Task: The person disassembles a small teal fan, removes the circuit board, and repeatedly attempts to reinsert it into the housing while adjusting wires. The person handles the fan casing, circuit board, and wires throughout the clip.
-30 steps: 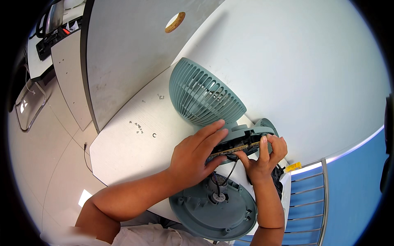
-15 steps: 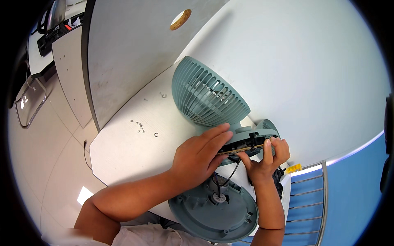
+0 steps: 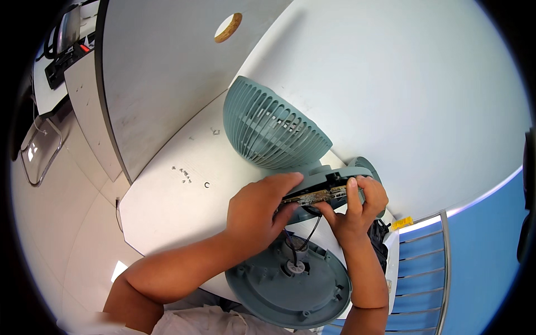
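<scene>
A grey-green fan stands tilted on the table, its slotted grille head (image 3: 268, 125) pointing away from me. Its open housing (image 3: 318, 177) is between my hands, with a circuit board (image 3: 312, 197) showing along the near edge. My left hand (image 3: 255, 209) clasps the left end, fingers on top and thumb beneath. At the right end my right hand (image 3: 360, 215) pinches the housing and board edge between thumb and fingers. Dark wires (image 3: 316, 228) run down from the housing to a round metal motor (image 3: 297, 249) on the oval base cover (image 3: 312, 298), which lies nearest me, inner side up.
Several small screws (image 3: 185, 175) and a dark C-shaped clip (image 3: 207, 185) lie on the white table (image 3: 167, 218). A grey partition (image 3: 162, 72) rises at the back left. Black items (image 3: 378, 240) sit at the right edge, near a metal rack (image 3: 424, 268).
The housing has been tipped so that more of the circuit board's face shows. Both hands keep their grip, with the left fingers drawn in slightly. The whole view has shifted a little.
</scene>
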`<state>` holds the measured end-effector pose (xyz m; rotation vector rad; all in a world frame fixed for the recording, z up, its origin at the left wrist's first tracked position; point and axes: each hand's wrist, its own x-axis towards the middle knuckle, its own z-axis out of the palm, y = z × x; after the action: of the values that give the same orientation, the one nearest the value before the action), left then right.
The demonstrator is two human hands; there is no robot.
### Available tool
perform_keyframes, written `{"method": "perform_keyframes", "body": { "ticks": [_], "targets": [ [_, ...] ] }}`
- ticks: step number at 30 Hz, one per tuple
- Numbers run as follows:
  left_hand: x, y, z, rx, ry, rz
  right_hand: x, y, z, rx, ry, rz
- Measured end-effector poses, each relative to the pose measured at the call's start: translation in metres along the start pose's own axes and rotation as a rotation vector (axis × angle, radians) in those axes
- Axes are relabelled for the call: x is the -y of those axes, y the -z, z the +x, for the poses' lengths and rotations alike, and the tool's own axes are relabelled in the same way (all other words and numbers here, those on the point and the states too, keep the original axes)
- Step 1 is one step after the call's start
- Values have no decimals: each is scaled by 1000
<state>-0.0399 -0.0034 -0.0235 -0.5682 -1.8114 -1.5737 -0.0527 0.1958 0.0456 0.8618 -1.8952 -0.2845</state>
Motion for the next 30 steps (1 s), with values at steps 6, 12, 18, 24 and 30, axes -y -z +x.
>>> {"method": "perform_keyframes", "body": {
  "ticks": [6,12,18,24,30],
  "targets": [
    [1,-2,4,-40,-80,-14,-4,-5,-7,-103,20,-70],
    [1,-2,2,-20,-69,-14,-7,-9,-8,-174,42,-77],
    [-1,2,2,19,-92,-17,-12,-11,-14,-191,70,-68],
    [1,1,2,0,-87,-33,-12,-14,-16,-207,77,-85],
    [2,0,2,3,-97,-46,-15,-16,-16,-205,56,-23]
  ]
}}
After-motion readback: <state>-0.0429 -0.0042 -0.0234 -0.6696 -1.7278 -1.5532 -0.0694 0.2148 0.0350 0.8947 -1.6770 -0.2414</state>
